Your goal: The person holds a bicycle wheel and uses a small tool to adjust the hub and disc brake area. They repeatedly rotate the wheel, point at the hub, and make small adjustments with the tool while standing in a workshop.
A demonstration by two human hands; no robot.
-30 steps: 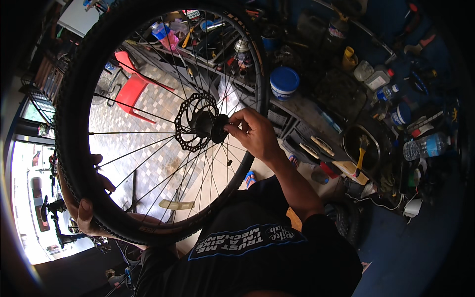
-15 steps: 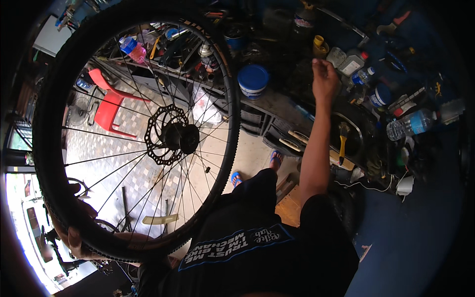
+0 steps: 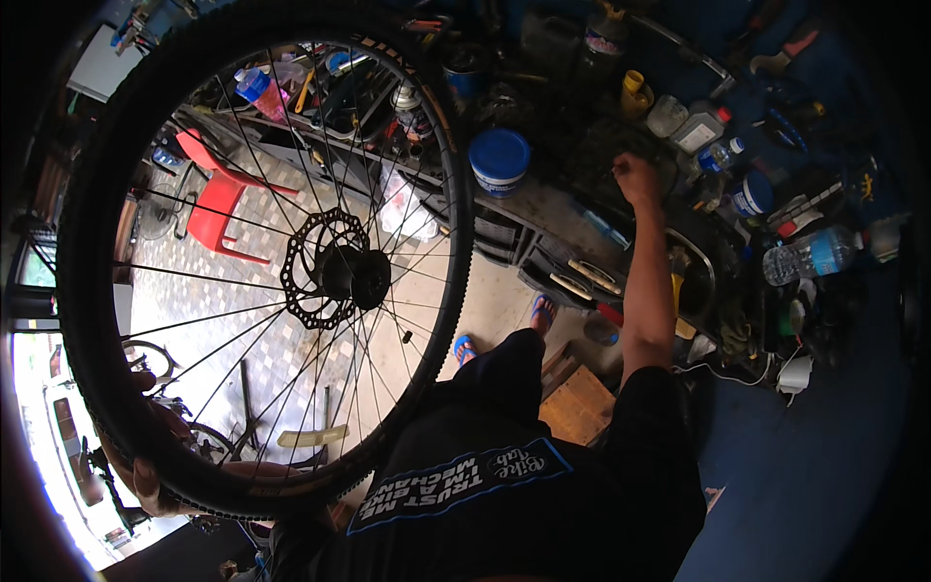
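Observation:
A bicycle wheel (image 3: 464,228) with a knobbly black tyre stands upright on my left, filling much of the view. A black disc rotor (image 3: 294,274) is fixed on its hub (image 3: 367,279). My left hand (image 3: 147,483) is wrapped round the tyre at the lower left, partly hidden behind it. Over the dark, cluttered workbench my right hand (image 3: 637,180) is held with its fingers curled in. Whether anything small lies inside them cannot be seen. Nearest to it are a yellow container (image 3: 634,95) and a blue-lidded tub (image 3: 499,161).
Several bottles, including a clear one with a blue label (image 3: 813,258), crowd the bench's right side. A yellow-handled brush (image 3: 677,281) lies beside my right forearm. Through the spokes show a red chair (image 3: 215,211) and the tiled floor. A wooden box (image 3: 579,405) sits by my legs.
My right hand has drawn back toward me and slightly right, away from the yellow container, its fingers curling in more. The wheel has shifted only slightly, still in my left hand.

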